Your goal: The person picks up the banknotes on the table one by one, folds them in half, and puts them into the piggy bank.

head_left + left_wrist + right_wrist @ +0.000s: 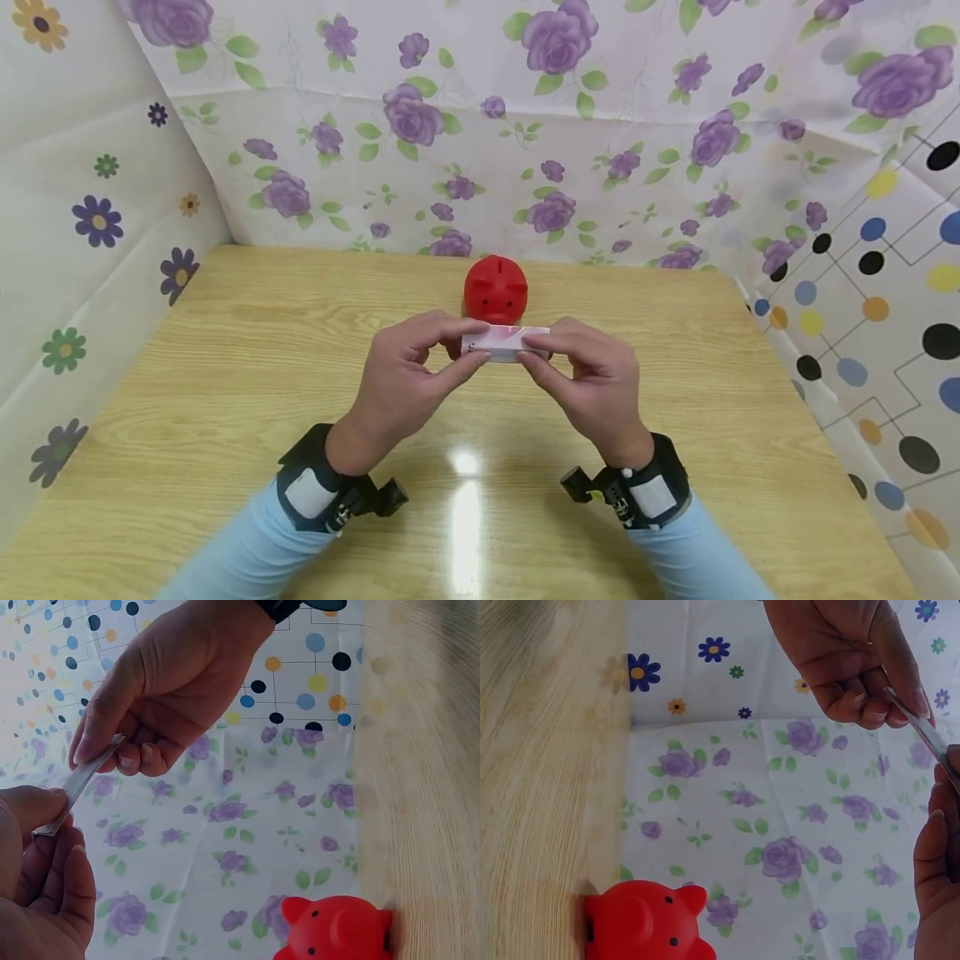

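A folded banknote (504, 337), pinkish with a pale edge, is held up between both hands in front of a red piggy bank (495, 287). My left hand (405, 379) pinches its left end between thumb and fingers. The right end is pinched in the same way by my right hand (592, 375). Seen from the left wrist, the banknote (79, 784) is a thin, nearly flat strip. The piggy bank stands on the table behind the hands, its face toward me and a dark slot on its top. Its lower front is partly hidden by the hands.
The wooden table (300, 358) stretches around the hands to both sides. At its back hangs a cloth (330, 200) with purple flowers. A flower-print sheet (112, 292) borders the left side, a dotted sheet (900, 275) the right.
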A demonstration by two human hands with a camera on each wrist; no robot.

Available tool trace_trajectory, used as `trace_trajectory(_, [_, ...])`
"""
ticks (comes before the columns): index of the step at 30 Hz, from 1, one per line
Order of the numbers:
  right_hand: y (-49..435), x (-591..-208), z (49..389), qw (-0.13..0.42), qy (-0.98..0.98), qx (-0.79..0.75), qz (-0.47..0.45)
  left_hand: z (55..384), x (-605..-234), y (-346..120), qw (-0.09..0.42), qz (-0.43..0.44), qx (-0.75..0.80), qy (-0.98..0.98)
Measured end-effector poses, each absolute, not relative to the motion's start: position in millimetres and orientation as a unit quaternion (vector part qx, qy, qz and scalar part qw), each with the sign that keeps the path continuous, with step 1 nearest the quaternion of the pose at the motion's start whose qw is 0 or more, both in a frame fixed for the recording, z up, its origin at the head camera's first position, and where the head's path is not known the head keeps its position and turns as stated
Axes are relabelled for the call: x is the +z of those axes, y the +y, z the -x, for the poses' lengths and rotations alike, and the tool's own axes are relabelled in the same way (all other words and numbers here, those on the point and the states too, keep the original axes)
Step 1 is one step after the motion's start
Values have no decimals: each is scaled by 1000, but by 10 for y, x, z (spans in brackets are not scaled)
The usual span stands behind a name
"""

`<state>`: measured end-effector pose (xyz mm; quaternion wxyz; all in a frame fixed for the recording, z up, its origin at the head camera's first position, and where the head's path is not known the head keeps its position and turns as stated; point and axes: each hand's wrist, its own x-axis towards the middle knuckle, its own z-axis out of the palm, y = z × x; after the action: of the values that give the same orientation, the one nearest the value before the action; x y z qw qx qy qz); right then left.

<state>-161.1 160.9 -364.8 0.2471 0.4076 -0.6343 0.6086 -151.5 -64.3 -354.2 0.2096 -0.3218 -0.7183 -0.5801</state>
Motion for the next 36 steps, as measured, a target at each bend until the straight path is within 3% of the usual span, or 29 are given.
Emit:
trace_trajectory(8, [1670, -3606, 1616, 237, -689, 558, -396, 1531, -3549, -648, 287, 330, -479, -761])
trace_trajectory(20, [1720, -3557, 1605, 282, -780, 434, -351, 1538, -3561, -625, 319, 325, -442, -773])
trace_trajectory(25, [1724, -3549, 1613, 279, -781, 436, -350, 1548, -3557, -624, 304, 338, -468, -758])
trace_trajectory(32, [1702, -3531, 1581, 192, -748, 516, -370, 1542, -3547, -616, 240, 364, -504, -746])
trace_trajectory(36, [1648, -3550, 1562, 186, -731, 524, -396, 1525, -3572, -590, 215, 372, -524, -735])
